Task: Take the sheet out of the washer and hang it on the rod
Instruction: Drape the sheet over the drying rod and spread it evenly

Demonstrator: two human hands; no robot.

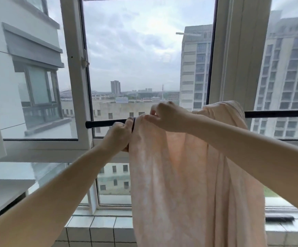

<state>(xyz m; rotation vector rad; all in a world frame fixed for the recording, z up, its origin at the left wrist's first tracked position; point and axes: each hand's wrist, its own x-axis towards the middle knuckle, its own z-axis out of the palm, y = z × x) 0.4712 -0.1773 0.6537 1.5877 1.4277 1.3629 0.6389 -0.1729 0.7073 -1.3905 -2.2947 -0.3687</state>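
A pale pink sheet (pixel 189 175) hangs draped over a black rod (pixel 105 123) that runs across the window at chest height. The rod shows again to the right of the cloth. My left hand (pixel 118 135) grips the sheet's left edge just below the rod, fingers curled round the fabric. My right hand (pixel 166 116) pinches the top fold of the sheet where it crosses the rod. The cloth bunches high on the right side and falls past the tiled sill. No washer is in view.
An open window (pixel 73 72) with white frames stands behind the rod, its left pane swung inward. A white tiled sill (pixel 100 227) runs below. A dark object (pixel 280 219) lies on the sill at right. Tall buildings stand outside.
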